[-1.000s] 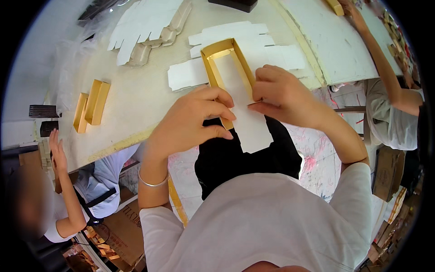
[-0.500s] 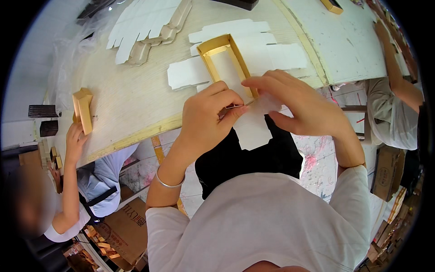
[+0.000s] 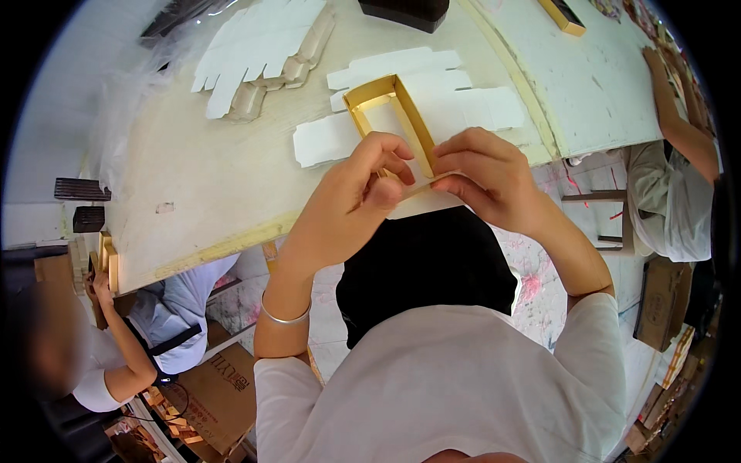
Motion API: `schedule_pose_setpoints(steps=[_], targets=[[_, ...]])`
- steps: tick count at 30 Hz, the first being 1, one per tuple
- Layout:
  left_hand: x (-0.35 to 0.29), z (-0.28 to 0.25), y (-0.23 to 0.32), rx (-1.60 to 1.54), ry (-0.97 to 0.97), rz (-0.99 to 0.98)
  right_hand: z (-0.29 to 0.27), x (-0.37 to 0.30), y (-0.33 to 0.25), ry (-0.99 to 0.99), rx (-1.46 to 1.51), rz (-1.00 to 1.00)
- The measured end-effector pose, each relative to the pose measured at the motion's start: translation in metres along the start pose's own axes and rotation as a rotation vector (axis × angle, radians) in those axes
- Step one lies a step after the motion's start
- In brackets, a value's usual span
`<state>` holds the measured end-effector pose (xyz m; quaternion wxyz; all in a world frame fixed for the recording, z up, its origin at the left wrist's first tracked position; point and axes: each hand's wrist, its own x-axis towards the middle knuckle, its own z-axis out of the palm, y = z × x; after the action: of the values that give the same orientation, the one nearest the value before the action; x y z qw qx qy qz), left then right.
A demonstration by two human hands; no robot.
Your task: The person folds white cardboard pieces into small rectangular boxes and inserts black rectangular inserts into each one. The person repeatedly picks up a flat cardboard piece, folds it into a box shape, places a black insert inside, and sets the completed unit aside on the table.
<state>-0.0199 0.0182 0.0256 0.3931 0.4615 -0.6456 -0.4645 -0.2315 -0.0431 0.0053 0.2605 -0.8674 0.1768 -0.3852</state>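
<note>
A gold open-topped cardboard box with a white inner base lies on flat white card blanks, its near end toward me at the table edge. My right hand pinches the folded near end wall between thumb and fingers. At the near left corner, my left hand curls its fingers around the box side, thumb in front and slightly blurred. That hand hides the left wall's near part.
A stack of white die-cut card blanks sits at the far left beside clear plastic. A dark tray and a gold box are farther back. At left, a co-worker's hand touches gold boxes.
The near white flap has folded up from hanging over the table edge. My right hand has closed onto the near end. The co-worker's hand and gold box have moved toward the table's left corner.
</note>
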Motion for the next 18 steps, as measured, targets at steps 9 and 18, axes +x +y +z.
schedule_pose_setpoints(steps=[9, 18], targets=[[-0.007, 0.019, -0.023, -0.028, 0.225, 0.171, 0.011, 0.007, -0.007, 0.095, 0.254, 0.238], [-0.013, 0.031, -0.015, 0.525, 0.296, 0.235, 0.009, 0.011, -0.014, -0.227, -0.370, -0.041]])
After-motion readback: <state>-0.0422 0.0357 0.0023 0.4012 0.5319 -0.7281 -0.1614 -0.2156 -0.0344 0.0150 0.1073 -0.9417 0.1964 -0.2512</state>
